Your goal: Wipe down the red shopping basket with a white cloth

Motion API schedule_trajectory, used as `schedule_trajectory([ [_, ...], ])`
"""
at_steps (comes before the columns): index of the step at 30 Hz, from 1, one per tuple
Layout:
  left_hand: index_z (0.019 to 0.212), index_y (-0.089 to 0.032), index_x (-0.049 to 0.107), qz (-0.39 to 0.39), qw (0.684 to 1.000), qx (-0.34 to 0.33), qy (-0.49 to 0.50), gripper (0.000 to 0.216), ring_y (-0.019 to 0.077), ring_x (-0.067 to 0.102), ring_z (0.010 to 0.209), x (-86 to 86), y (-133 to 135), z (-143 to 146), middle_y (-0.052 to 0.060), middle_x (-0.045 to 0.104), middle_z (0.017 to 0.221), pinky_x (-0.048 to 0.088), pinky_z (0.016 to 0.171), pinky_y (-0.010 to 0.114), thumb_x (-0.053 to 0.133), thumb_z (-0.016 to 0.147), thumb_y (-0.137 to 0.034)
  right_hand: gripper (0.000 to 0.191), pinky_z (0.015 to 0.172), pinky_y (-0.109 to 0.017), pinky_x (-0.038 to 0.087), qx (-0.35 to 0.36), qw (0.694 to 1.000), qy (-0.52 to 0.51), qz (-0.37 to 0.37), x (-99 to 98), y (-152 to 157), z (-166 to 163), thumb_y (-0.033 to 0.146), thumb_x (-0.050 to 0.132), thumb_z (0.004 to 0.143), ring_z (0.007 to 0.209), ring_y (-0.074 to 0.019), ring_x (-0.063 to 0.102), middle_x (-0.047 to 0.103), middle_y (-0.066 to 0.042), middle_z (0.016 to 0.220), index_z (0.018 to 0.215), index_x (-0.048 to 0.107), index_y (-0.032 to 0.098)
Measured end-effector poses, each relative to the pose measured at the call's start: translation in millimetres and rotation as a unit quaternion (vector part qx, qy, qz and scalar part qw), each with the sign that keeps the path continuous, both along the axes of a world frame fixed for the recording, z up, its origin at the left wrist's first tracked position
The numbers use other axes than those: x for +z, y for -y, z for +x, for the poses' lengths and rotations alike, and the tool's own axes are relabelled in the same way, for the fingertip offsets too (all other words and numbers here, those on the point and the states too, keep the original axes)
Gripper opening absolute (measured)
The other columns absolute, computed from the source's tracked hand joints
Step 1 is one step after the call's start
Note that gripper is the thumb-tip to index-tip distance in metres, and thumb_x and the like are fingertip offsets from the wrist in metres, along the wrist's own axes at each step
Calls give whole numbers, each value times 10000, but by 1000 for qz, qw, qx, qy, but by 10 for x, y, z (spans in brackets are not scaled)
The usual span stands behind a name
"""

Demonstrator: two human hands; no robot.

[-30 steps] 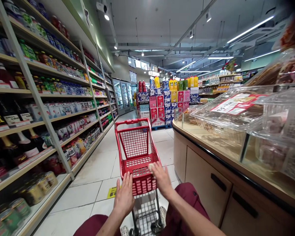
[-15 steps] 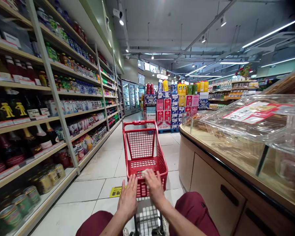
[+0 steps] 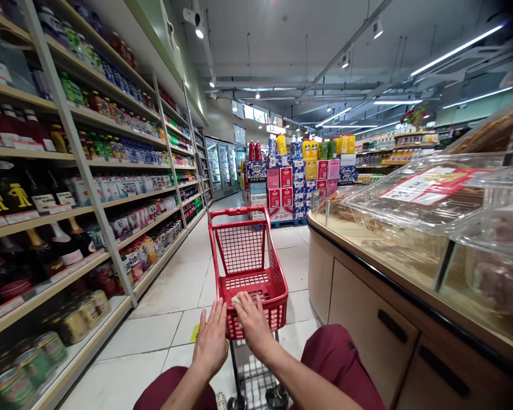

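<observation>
A small red shopping cart (image 3: 245, 250) stands in the aisle straight ahead of me, its basket holding nothing that I can make out. My left hand (image 3: 211, 341) lies flat against the left rear corner of the basket with its fingers stretched out. Close beside it, my right hand (image 3: 253, 323) rests on the rear rim, fingers laid forward over the edge. A small pale spot (image 3: 238, 296) shows at its fingertips; I cannot tell what it is. My knees in dark red trousers (image 3: 337, 353) frame the cart's lower frame and wheels.
Tall shelves (image 3: 85, 171) of bottles, boxes and cans line the left side. On the right runs a wooden counter (image 3: 367, 307) with clear-lidded food bins (image 3: 427, 193). Stacked drink cartons (image 3: 299, 179) and glass-door fridges (image 3: 220, 168) stand at the aisle's far end.
My right hand has slid left along the rear rim until it sits beside my left hand. The cart has rolled a little forward down the aisle.
</observation>
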State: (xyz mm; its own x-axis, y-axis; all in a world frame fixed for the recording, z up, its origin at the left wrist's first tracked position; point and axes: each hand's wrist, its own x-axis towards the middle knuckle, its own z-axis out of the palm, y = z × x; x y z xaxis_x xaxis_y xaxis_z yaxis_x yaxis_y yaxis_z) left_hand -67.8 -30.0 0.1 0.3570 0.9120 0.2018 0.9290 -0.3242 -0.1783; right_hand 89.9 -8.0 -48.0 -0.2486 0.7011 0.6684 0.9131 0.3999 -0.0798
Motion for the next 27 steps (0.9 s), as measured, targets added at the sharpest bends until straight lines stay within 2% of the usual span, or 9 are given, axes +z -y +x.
schedule_trajectory([
  [2, 1357, -79, 213, 5, 1000, 17, -1, 760, 190, 92, 1320, 4, -12, -14, 73, 171, 1427, 83, 1078, 437, 336, 608, -44, 561, 1015, -487, 243, -7, 1000, 5, 7, -10, 17, 179, -1, 332, 769, 1258, -198, 312, 416, -76, 1325, 1273, 407, 232],
  [6, 1360, -72, 194, 23, 1000, 12, 6, 763, 187, 74, 1321, -32, 16, 44, 76, 162, 1428, 77, 1079, 431, 334, 611, -42, 613, 993, -531, 249, -106, 993, -42, 13, -68, 104, 613, -50, 256, 738, 1267, -214, 293, 401, -117, 1329, 1284, 393, 192],
  [8, 1363, -89, 192, 24, 1000, -18, 4, 775, 179, 63, 1322, -58, 39, 104, 62, 146, 1433, 73, 1081, 422, 337, 604, -44, 609, 993, -517, 261, -101, 994, -47, 16, -85, 107, 567, -42, 260, 743, 1264, -209, 300, 394, -114, 1335, 1292, 383, 193],
  [12, 1359, -123, 226, 17, 998, -61, -8, 761, 170, 58, 1323, -98, 46, 162, 39, 150, 1436, 61, 1084, 415, 338, 610, -60, 578, 1002, -456, 288, -34, 999, -10, 30, -63, 57, 386, -25, 299, 755, 1253, -188, 322, 429, -75, 1316, 1262, 426, 223],
  [17, 1366, -117, 200, 30, 998, -60, 4, 759, 171, 62, 1324, -133, 23, 147, 39, 114, 1442, 36, 1081, 421, 333, 621, -53, 589, 992, -499, 280, -125, 991, -41, 33, -62, 78, 582, -43, 279, 744, 1255, -213, 317, 426, -112, 1313, 1261, 429, 195],
  [22, 1362, -139, 224, 39, 996, -81, -7, 765, 175, 89, 1322, -166, 0, 179, 36, 175, 1432, 66, 1083, 412, 343, 612, -40, 581, 991, -453, 303, -54, 997, -3, 46, -84, 79, 539, -23, 306, 753, 1254, -194, 321, 415, -86, 1327, 1271, 414, 218],
  [27, 1366, -115, 195, 77, 994, -73, -16, 774, 198, 85, 1323, -242, -44, 151, 65, 161, 1435, 102, 1071, 455, 353, 610, -57, 635, 995, -489, 277, -119, 991, -53, 44, -102, 67, 581, -63, 275, 727, 1266, -207, 295, 389, -108, 1341, 1300, 367, 197],
])
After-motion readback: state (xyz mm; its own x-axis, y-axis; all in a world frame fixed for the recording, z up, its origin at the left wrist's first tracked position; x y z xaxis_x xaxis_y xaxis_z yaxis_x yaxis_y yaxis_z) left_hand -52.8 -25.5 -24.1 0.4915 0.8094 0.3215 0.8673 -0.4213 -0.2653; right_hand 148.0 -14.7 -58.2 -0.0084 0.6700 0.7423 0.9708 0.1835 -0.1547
